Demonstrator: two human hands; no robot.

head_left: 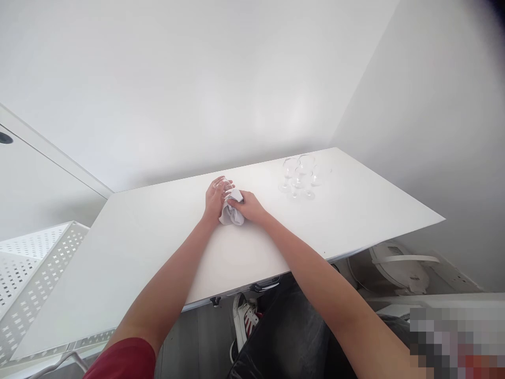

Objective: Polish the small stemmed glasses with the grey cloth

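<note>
Glass [228,184] we grasped in our left hand [214,201] met, on its near side, cloth [232,216] we pinched in our right hand [251,206].

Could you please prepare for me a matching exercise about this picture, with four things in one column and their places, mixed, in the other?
Things:
1. pale cloth
2. clear glass with the fingers around it
3. group of stemmed glasses
4. white sneaker

Places:
A. upright on the white table, off to the right of both hands
B. below the table's near edge
C. bunched in the right hand
D. in the left hand, above the table

Right pairs: 1-C; 2-D; 3-A; 4-B.
</note>
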